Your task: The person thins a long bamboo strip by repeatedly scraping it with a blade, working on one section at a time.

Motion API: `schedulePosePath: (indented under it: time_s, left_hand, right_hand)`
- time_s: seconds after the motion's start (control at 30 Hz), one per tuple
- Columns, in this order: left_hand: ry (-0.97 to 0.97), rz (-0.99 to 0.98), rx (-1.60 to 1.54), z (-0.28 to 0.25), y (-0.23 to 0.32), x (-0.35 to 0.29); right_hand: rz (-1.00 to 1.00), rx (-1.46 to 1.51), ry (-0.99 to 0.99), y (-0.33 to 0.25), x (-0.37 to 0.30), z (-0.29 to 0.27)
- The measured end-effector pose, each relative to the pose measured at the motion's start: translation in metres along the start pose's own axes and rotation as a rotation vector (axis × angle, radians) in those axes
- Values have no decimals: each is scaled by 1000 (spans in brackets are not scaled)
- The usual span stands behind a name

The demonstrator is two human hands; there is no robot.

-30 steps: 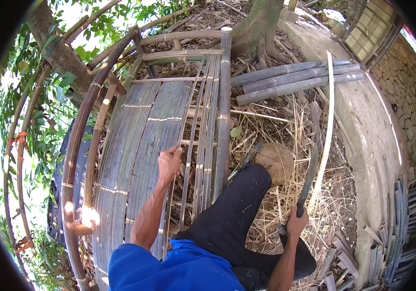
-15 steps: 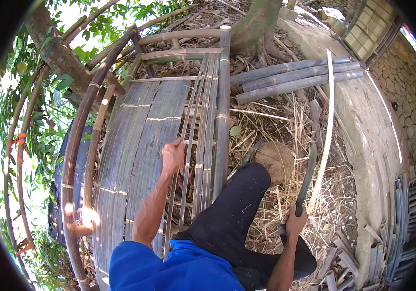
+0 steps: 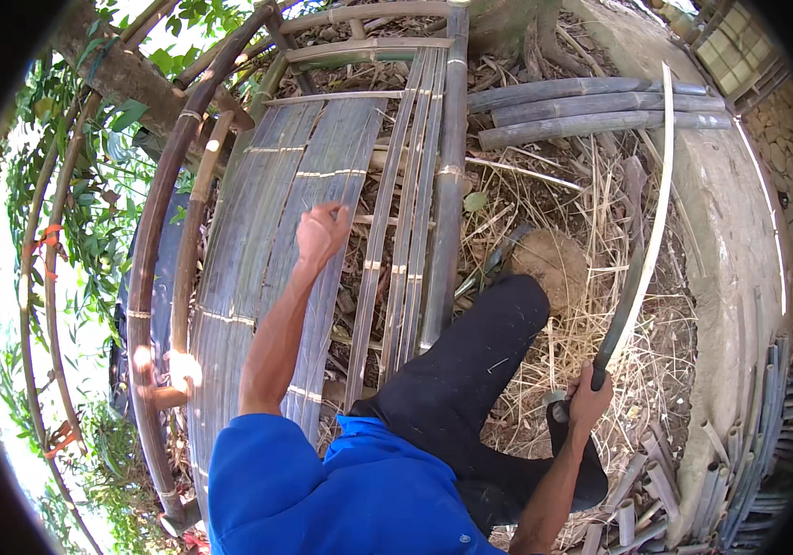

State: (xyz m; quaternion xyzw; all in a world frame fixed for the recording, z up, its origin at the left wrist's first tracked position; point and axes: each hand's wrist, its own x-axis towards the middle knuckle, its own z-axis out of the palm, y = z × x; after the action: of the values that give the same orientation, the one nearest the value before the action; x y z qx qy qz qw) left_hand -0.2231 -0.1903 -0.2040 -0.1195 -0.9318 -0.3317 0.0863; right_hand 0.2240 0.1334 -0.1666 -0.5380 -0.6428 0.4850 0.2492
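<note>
My left hand (image 3: 322, 233) hovers over the wide split-bamboo slats (image 3: 276, 222) of a bench seat, its fingers curled in with nothing visible in them. Just right of it, several narrow bamboo strips (image 3: 395, 231) run lengthwise, tied with pale bands at intervals. In my right hand (image 3: 589, 400) is the dark handle of a machete (image 3: 620, 314), held beside my right leg. Its long blade points up and away, alongside a long pale bamboo strip (image 3: 660, 199). A dark rounded object (image 3: 558, 410) is partly hidden by that hand.
A thick bamboo rail (image 3: 452, 176) edges the bench on the right, and a curved pole (image 3: 151, 231) on the left. Bamboo poles (image 3: 600, 116) lie beyond a round wood block (image 3: 549, 268). Cut bamboo pieces (image 3: 646, 486) lie at the lower right by a low earthen ledge (image 3: 716, 277).
My left hand has let go of a narrow strip and moved left above the wide slats. The loose strips sit closer together. The machete has moved slightly right and tilted more to the right.
</note>
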Motion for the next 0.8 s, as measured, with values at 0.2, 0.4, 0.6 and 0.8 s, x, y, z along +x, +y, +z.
schedulePosePath:
  time_s: [0.2,0.4,0.6,0.8]
  left_hand:
    - [-470,13,587,-39,-19,-76]
    - [-533,8,604,-49,-5,-120]
    - [-322,91,363,-53,-12,-123]
    - [-420,-447,-296,-75,2,-109]
  right_hand:
    - [30,36,-23,10,11,-2]
    - [61,31,-24,0,5,6]
    - [48,61,-40,11,6,6]
    - [41,79,-29,12,4,1]
